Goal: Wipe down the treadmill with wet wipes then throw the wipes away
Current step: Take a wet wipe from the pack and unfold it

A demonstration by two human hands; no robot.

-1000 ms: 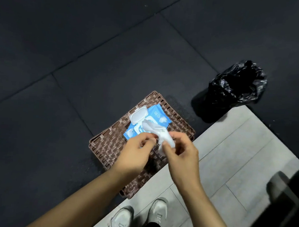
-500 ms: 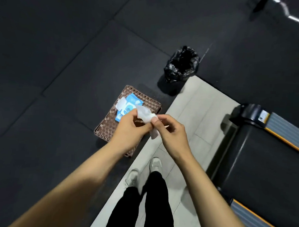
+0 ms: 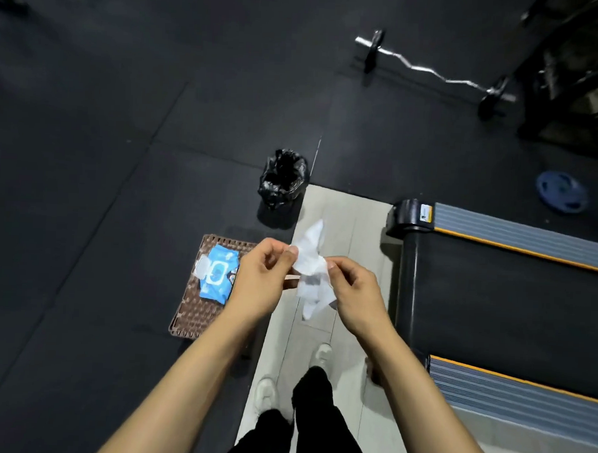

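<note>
Wet wipe (image 3: 311, 271): white, crumpled and partly unfurled, held in mid-air over the pale tiled strip (image 3: 355, 228), between basket and treadmill. Left hand (image 3: 259, 279): fingers curled, thumb and forefinger pinching the wipe's left edge. Right hand (image 3: 356, 294): fingers curled, pinching the wipe's right edge; appears to be pulling the sheet apart for spreading. Wet-wipe pack (image 3: 216, 274): blue, white flip lid standing open, lying in the brown woven basket (image 3: 192, 319) on the dark rubber floor, just left of the left hand. Treadmill (image 3: 493, 303): black belt, grey side rails with orange trim, to the right of the hands, not touched by the wipe. Bin with black liner (image 3: 283, 177): on the floor beyond the hands, mouth open; contents not discernible. Curl bar (image 3: 431, 69) and blue weight plate (image 3: 562, 191): on the floor at far right, well apart. Progress, judged: one wipe out of the pack and in hand; wiping of the treadmill seemingly not begun; disposal in the bin left to do.
</note>
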